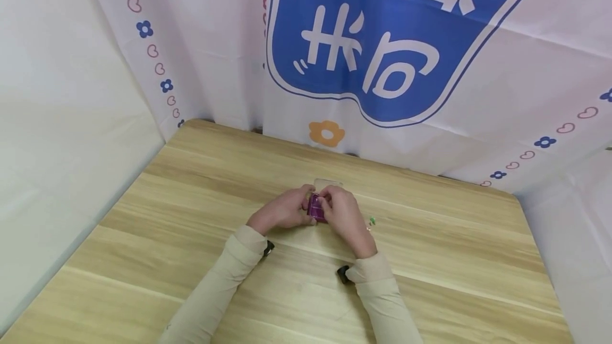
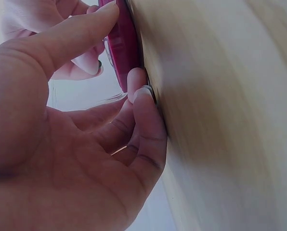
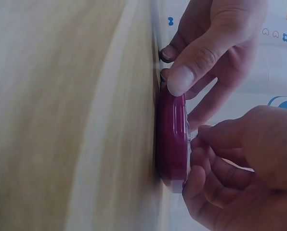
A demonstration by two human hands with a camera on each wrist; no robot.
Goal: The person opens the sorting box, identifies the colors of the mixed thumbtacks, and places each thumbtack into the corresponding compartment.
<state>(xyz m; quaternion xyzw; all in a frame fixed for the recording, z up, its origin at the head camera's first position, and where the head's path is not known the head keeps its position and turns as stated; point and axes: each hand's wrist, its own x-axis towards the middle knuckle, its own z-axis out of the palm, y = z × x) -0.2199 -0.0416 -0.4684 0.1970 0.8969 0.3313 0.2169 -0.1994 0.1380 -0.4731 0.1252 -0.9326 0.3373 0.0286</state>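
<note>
The sleeved left forearm [image 1: 210, 291] slants in from seven o'clock, the right forearm [image 1: 389, 301] from five. In its wrist view the left hand [image 1: 285, 209] stretches its thumb [image 2: 81, 34] towards two o'clock, fingers [image 2: 150, 130] bent. The right hand [image 1: 345, 217] brings thumb and index together, other fingers curled; any grip is hidden.

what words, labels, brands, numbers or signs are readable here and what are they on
Blue panel of hanging cloth: large white characters, skewed and partly cut off; I cannot quote them reliably.
Cloth beside it: red marks, too small to read.
Purple item: no readable text.
</note>
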